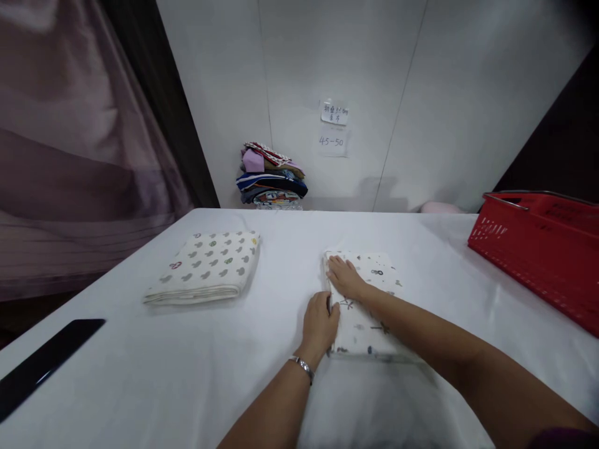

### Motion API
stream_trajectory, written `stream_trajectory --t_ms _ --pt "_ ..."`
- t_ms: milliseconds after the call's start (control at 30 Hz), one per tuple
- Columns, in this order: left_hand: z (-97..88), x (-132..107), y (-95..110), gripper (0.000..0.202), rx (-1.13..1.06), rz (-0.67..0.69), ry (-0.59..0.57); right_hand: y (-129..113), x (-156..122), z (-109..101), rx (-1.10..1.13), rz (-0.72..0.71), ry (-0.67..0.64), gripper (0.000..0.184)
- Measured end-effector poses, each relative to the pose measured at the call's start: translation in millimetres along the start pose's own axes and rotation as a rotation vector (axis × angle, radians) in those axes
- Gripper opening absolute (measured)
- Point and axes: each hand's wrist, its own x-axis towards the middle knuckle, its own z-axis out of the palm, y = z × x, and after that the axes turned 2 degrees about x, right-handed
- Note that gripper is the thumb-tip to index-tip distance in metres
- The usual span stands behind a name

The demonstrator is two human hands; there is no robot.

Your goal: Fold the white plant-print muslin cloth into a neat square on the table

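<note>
A folded white cloth with small dark prints lies on the white table in front of me. My right hand rests flat on its top left part, fingers stretched out. My left hand, with a metal bracelet at the wrist, is pressed against the cloth's left edge, fingers curled at the fold. A second folded white cloth with grey, red and green shapes lies to the left, apart from both hands.
A red plastic basket stands at the right edge of the table. A pile of coloured folded clothes sits against the back wall. A flat black object lies at the near left edge. Paper notes hang on the wall.
</note>
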Motion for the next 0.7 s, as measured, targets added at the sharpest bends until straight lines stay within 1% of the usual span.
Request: stream_trajectory --t_ms 100,233,333,500,600,700 --pt "-0.8 1 2 0.021 0.010 -0.006 0.003 -5 -5 3 -0.005 0.007 -0.019 0.047" --pt "-1.6 0 2 0.024 -0.001 -0.013 0.006 -6 -4 -1 0.010 -0.015 -0.023 0.044" --pt "-0.8 0 1 0.025 -0.002 -0.004 0.009 -7 -6 -2 0.021 -0.030 -0.017 0.046" --pt "0.2 0 1 0.025 0.004 -0.013 0.009 -13 -8 3 0.018 -0.014 -0.033 0.048" --pt "-0.6 0 1 0.025 -0.003 -0.019 0.007 -11 -12 -4 0.050 -0.016 -0.051 0.049" --pt "-0.9 -1 1 0.025 -0.016 -0.017 0.012 2 -20 -15 0.071 -0.005 -0.027 0.051"
